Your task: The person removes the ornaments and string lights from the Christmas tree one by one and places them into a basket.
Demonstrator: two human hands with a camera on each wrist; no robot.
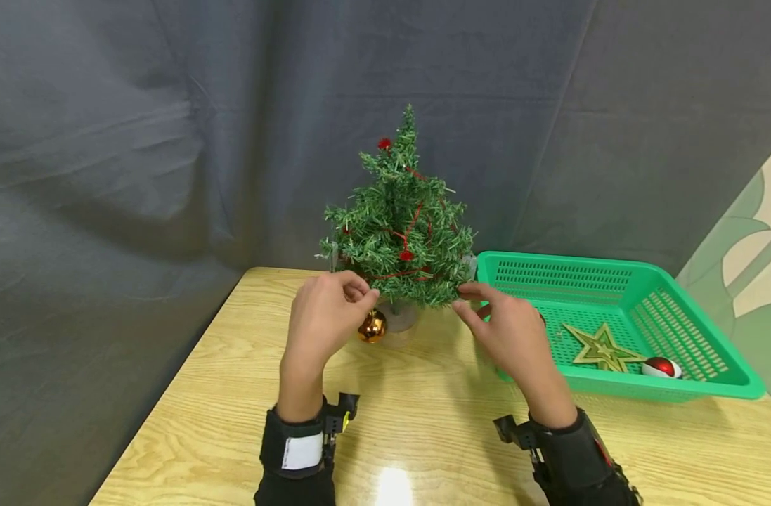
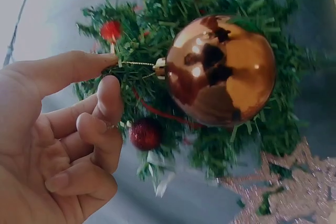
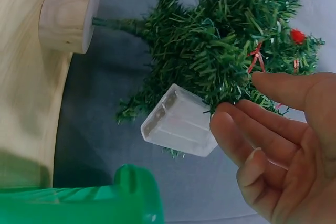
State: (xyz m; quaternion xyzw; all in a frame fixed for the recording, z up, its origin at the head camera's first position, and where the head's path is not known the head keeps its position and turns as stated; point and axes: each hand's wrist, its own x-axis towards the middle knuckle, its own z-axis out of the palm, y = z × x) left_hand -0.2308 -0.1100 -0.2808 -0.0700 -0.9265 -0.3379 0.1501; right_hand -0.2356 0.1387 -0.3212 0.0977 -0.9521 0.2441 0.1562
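Note:
A small green Christmas tree (image 1: 400,225) with red string and red berries stands on the wooden table (image 1: 423,436). My left hand (image 1: 363,294) is at a lower left branch, and a shiny copper bauble (image 1: 372,327) hangs just below it. In the left wrist view, thumb and forefinger of the left hand (image 2: 113,71) pinch the thin loop of the copper bauble (image 2: 220,69) against the needles. My right hand (image 1: 464,299) reaches the lower right branches with straight fingers and holds nothing. The right hand (image 3: 239,98) lies beside a clear plastic box (image 3: 178,121) hanging in the tree (image 3: 220,40).
A green plastic basket (image 1: 613,263) stands to the right of the tree; in it lie a wooden star (image 1: 603,348) and a red-and-white bauble (image 1: 661,367). A small red bauble (image 2: 145,134) hangs in the tree. The tree's wooden base (image 3: 68,17) rests on the table. A dark curtain hangs behind.

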